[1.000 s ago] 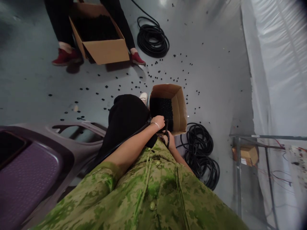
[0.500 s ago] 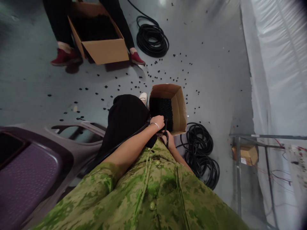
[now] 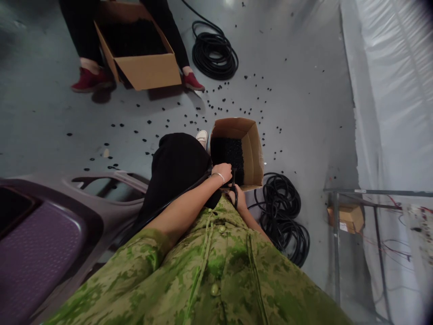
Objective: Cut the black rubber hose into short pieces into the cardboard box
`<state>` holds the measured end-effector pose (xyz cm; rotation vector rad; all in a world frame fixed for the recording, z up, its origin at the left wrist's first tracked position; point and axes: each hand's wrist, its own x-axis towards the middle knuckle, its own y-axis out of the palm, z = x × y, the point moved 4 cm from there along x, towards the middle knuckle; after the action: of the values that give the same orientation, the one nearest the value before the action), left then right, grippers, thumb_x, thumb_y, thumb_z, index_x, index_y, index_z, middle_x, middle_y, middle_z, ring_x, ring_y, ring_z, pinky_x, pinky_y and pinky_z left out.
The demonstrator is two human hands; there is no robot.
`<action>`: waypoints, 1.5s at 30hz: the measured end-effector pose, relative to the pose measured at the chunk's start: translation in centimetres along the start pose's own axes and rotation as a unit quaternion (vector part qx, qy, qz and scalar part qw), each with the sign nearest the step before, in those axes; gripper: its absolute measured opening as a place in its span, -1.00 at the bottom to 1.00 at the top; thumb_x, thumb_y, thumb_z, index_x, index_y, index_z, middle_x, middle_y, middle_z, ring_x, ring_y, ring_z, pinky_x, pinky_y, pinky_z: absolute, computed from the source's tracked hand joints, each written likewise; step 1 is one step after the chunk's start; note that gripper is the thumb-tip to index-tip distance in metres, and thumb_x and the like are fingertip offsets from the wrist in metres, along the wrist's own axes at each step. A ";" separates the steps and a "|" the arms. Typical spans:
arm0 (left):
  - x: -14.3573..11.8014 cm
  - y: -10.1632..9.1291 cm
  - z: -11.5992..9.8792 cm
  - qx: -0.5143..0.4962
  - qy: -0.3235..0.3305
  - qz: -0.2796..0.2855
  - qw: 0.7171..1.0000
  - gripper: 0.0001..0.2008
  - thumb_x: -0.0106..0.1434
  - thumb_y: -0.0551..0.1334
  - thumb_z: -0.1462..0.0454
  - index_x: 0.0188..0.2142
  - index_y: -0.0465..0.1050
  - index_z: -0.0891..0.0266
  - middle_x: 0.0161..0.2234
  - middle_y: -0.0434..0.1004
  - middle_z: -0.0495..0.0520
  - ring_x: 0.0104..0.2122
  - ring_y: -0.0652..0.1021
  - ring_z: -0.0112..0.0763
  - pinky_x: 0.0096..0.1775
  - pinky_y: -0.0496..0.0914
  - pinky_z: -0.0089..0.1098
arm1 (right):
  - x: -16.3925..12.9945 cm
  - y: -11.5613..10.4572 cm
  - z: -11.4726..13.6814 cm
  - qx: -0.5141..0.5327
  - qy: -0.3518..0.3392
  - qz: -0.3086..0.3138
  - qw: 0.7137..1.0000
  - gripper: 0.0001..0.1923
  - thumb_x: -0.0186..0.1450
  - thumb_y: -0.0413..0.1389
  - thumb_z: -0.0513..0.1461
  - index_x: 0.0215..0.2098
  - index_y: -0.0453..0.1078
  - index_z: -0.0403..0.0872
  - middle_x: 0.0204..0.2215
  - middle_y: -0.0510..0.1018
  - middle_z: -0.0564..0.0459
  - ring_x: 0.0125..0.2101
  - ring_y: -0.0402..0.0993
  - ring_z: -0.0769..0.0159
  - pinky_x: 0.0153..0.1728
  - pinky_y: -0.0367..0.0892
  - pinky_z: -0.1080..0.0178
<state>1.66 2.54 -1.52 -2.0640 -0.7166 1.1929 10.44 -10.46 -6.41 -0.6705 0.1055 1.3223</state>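
My left hand (image 3: 222, 171), with a thin bracelet at its wrist, is closed over the near left edge of an open cardboard box (image 3: 253, 151). A black hose (image 3: 184, 192) runs up along my left forearm to this hand; its end is hidden by the fingers. My right hand (image 3: 240, 198) is closed around the black handles of scissors (image 3: 234, 192), their blades pointing away from me beside my left fingers. Inside the box lies a heap of small black pieces (image 3: 227, 151), seemingly cut bits of hose.
Black hose coils (image 3: 282, 203) lie to the right, and another coil (image 3: 215, 56) ahead. A seated person's red shoes (image 3: 192, 82) flank a larger box (image 3: 149, 72) of black pieces. Small black rings dot the floor. A purple chair (image 3: 47, 243) stands left, a metal frame (image 3: 336, 243) right.
Hardly anything differs. Both hands, the scissors and the box keep their places; the view has shifted very slightly.
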 end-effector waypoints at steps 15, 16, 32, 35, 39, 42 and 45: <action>0.4 0.6 0.0 0.020 0.011 0.021 1.000 -0.69 0.27 0.08 0.30 -0.06 0.49 0.27 -0.06 0.56 0.24 -0.04 0.55 -0.19 -0.07 0.43 -0.32 | 0.4 -0.1 -1.0 -0.054 -0.037 -0.013 0.998 -0.64 0.13 -0.02 -0.15 -0.16 0.42 -0.07 -0.48 0.53 0.08 -0.42 0.43 0.23 -0.30 0.32 0.26; 0.4 0.6 0.0 0.022 0.012 0.025 0.999 -0.69 0.28 0.08 0.31 -0.06 0.50 0.28 -0.06 0.56 0.24 -0.04 0.55 -0.18 -0.07 0.43 -0.31 | 0.5 0.0 -1.2 -0.058 -0.042 -0.015 0.997 -0.64 0.12 -0.02 -0.15 -0.17 0.42 -0.07 -0.46 0.54 0.08 -0.41 0.43 0.23 -0.29 0.32 0.27; 0.6 0.9 0.4 0.033 -0.008 0.041 0.999 -0.69 0.26 0.15 0.30 -0.04 0.49 0.30 -0.05 0.54 0.30 -0.05 0.55 -0.20 -0.07 0.42 -0.38 | 1.9 1.1 -2.6 -0.099 -0.081 -0.033 0.991 -0.70 0.05 -0.04 -0.20 -0.28 0.42 -0.06 -0.51 0.48 0.11 -0.46 0.35 0.31 -0.30 0.31 0.30; -0.4 0.3 -0.1 0.077 0.003 -0.013 0.997 -0.67 0.26 0.16 0.33 0.00 0.45 0.38 -0.01 0.47 0.41 -0.04 0.54 -0.15 -0.07 0.40 -0.31 | 2.1 1.3 -2.7 -0.110 -0.078 -0.034 0.990 -0.72 0.05 -0.04 -0.22 -0.31 0.41 -0.06 -0.52 0.47 0.13 -0.48 0.32 0.33 -0.33 0.30 0.32; -1.8 -0.3 -0.7 0.129 0.012 -0.044 0.991 -0.68 0.26 0.17 0.33 -0.02 0.47 0.42 -0.05 0.48 0.48 -0.03 0.52 -0.06 -0.04 0.36 -0.17 | 2.1 1.3 -2.5 -0.112 -0.087 -0.029 0.990 -0.72 0.08 -0.03 -0.22 -0.27 0.40 -0.09 -0.44 0.52 0.07 -0.44 0.35 0.30 -0.29 0.29 0.30; -2.0 -0.4 -0.5 0.110 -0.002 -0.001 0.994 -0.68 0.20 0.25 0.30 -0.06 0.51 0.40 -0.08 0.51 0.44 -0.07 0.55 -0.08 -0.11 0.40 -0.23 | 1.9 1.1 -2.3 -0.095 -0.081 -0.022 0.992 -0.72 0.11 -0.02 -0.22 -0.25 0.41 -0.09 -0.40 0.53 0.06 -0.38 0.38 0.26 -0.25 0.29 0.28; -1.7 -0.6 -0.2 0.086 -0.004 0.009 0.996 -0.70 0.20 0.24 0.34 -0.07 0.52 0.40 -0.08 0.53 0.40 -0.09 0.56 -0.10 -0.14 0.43 -0.27 | 1.5 0.7 -2.0 -0.069 -0.067 -0.020 0.995 -0.71 0.14 0.00 -0.19 -0.21 0.42 -0.09 -0.38 0.55 0.05 -0.34 0.40 0.24 -0.25 0.30 0.27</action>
<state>1.04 1.65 -0.08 -1.9276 -0.5779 1.2294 10.77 -10.15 -8.95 -0.6944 -0.1096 1.3398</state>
